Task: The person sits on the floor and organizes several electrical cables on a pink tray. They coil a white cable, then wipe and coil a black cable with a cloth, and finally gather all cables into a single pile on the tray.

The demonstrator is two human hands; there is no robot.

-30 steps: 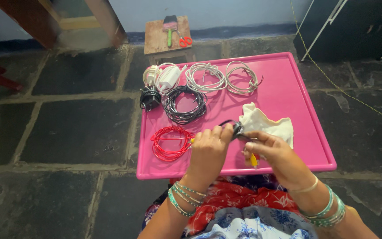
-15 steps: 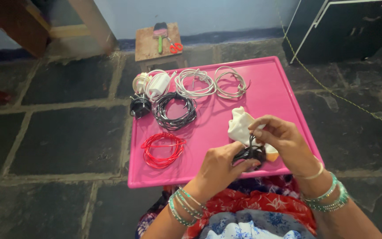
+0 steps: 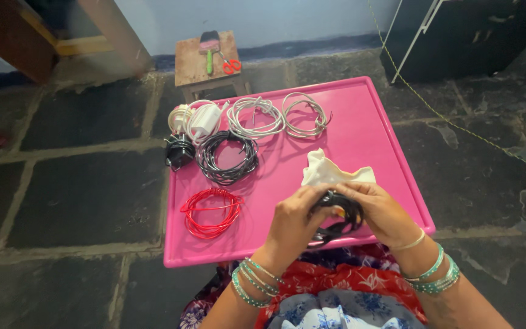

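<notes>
Both my hands meet over the near edge of a pink tray. My left hand and my right hand together grip a small black coiled cable, which loops between my fingers. A crumpled white cloth lies on the tray just beyond my hands. To the left of my hands a red wire coil rests flat on the tray.
Along the tray's far side lie a black cable coil, two pale cable coils, a white charger and a black plug. Beyond the tray, a small wooden stool carries a brush and red scissors. The floor is dark stone.
My hands came together and closed around the black cable, now held lower near the tray's front edge. My right hand dropped from above the cloth. The view shifted slightly.
</notes>
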